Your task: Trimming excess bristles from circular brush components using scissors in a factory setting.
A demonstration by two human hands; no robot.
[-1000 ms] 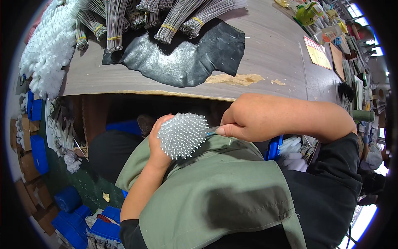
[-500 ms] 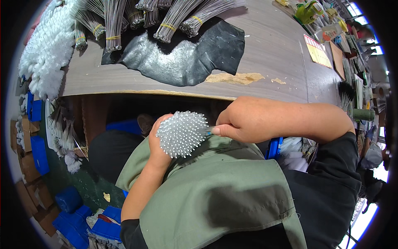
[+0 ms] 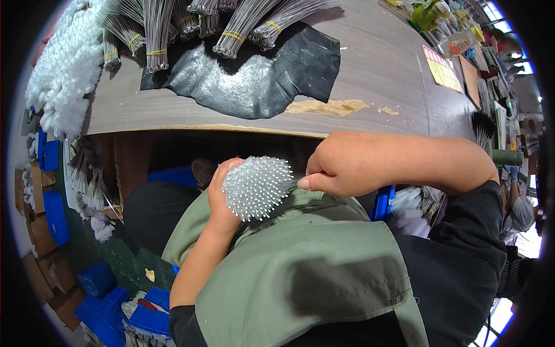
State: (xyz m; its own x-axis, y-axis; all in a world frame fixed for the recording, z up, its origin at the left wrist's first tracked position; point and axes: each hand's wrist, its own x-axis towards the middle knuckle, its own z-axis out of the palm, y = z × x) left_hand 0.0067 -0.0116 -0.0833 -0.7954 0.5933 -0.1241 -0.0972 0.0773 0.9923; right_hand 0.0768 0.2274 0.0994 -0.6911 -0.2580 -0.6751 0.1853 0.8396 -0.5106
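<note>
A round bundle of thin rods with white tips faces up over my lap, its tips fanned into a dome. My left hand wraps round its left side, with the fingers partly hidden behind it. From the right, my right hand comes up to the bundle's edge with thumb and forefinger pinched together. A thin grey sliver shows between that pinch and the bundle; what it is I cannot make out.
On the table ahead lie several bundles of wire tied with yellow bands, beside a black sheet. White bristly brushes are heaped at the left. Blue bins stand on the floor; a green bottle is far right.
The bundle has turned or shifted very slightly in my left hand. My right hand has moved a little at the bundle's right edge, and less of the grey sliver shows.
</note>
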